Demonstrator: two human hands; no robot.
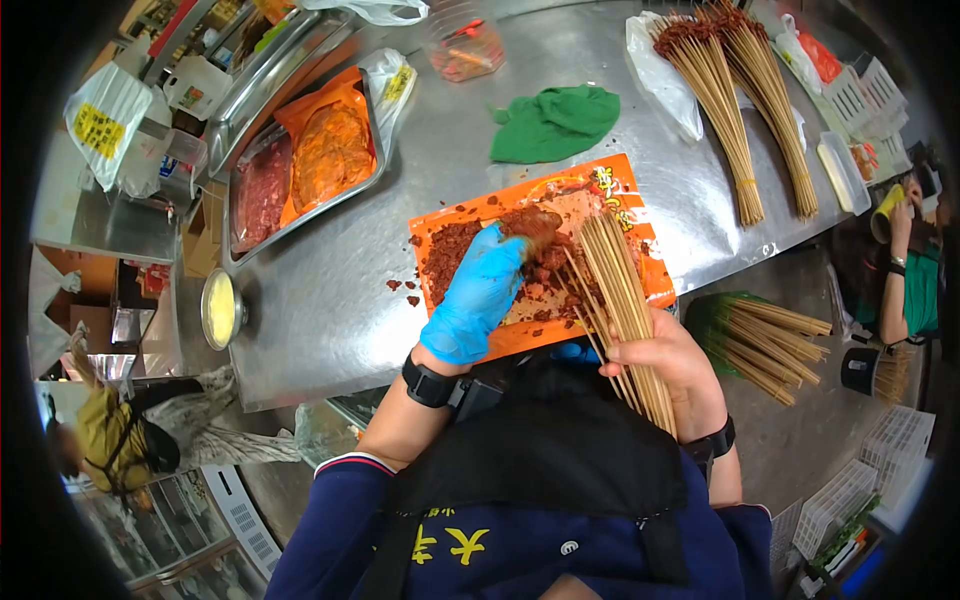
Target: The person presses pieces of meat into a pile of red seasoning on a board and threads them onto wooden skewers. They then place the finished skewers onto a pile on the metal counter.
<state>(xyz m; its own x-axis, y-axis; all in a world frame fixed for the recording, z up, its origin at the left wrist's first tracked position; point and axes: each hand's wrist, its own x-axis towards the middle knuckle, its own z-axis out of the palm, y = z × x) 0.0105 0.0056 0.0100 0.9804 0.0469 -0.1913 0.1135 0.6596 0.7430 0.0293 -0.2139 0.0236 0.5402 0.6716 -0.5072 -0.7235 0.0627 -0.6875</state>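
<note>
Dozens of thin wooden skewers (622,285) sit bundled in the right hand (668,362), slanting up over the near right part of an orange sheet (657,284); I see that hand's bare fingers wrapped around them, thumb across the front, while a few sticks splay to the left. At their upper ends I have the blue-gloved left hand (478,290), its fingers bent over a red-brown clump (535,228), though I cannot tell how tightly they close. Red crumbs (450,255) cover much of the sheet, and some lie beside it on the steel bench (320,320). Beyond, I make out a green cloth (557,124); to the left, a metal tray (312,211) holds meat (335,150).
</note>
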